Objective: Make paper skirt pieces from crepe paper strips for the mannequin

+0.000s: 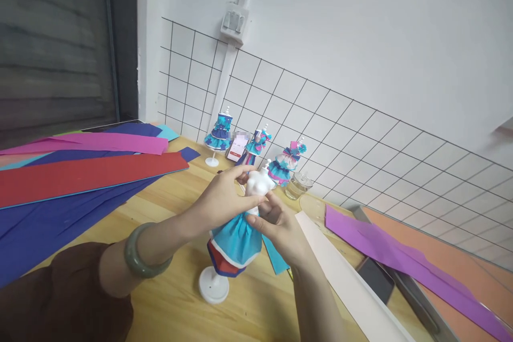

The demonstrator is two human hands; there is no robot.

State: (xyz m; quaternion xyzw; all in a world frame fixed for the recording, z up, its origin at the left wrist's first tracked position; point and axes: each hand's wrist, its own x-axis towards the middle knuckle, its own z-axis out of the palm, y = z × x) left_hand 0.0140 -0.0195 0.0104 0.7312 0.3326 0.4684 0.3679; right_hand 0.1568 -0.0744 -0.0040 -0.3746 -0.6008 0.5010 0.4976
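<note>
A small white dress form (259,184) stands tilted in front of me, wearing a layered skirt (238,238). The upper layer is turquoise with a white edge; red and dark blue show beneath it. Its round white base (214,287) is on the table. My left hand (226,188) is closed around the torso, thumb across the waist and fingers partly hidden behind. From the other side my right hand (282,227) grips at the waist, its thumb at the skirt's top. Whether a strip of material is also pinched there, I cannot tell.
Three dressed miniature forms (219,132) stand at the back beside a lit phone (237,148) and a glass jar (298,186). Coloured sheets, red (92,175) and blue among them, cover the left. Purple (385,248) and pale strips (352,283) lie right, near a dark phone (374,278).
</note>
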